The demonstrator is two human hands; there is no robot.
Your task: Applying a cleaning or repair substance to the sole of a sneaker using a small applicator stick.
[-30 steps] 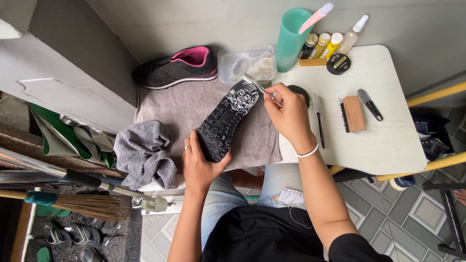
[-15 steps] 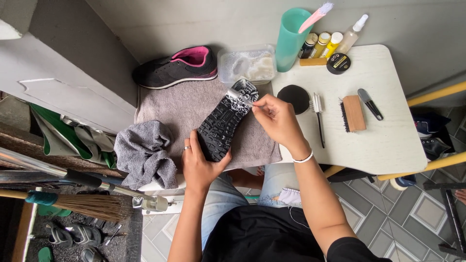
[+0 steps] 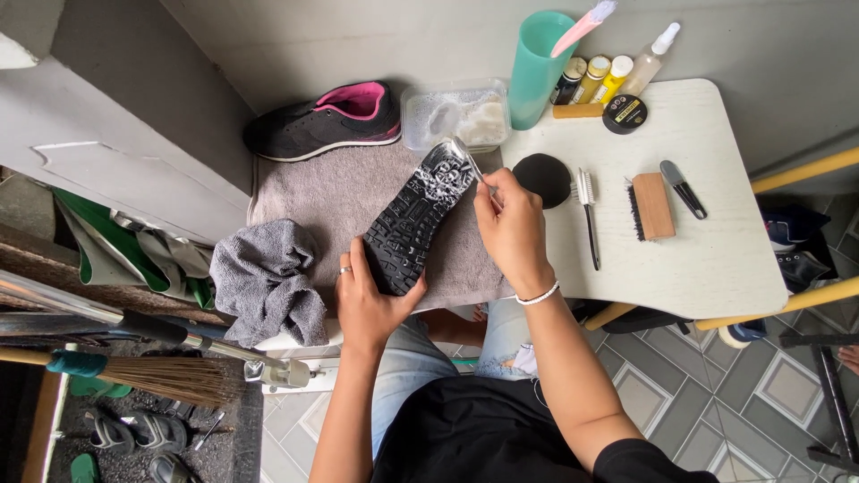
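three small bottles (image 3: pixel 594 79) stand beside the green cup (image 3: pixel 535 70).

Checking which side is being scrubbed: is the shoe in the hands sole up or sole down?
Sole up. The shoe shows its black tread, foamy at the toe, with the left hand gripping the heel and the right hand at the toe.
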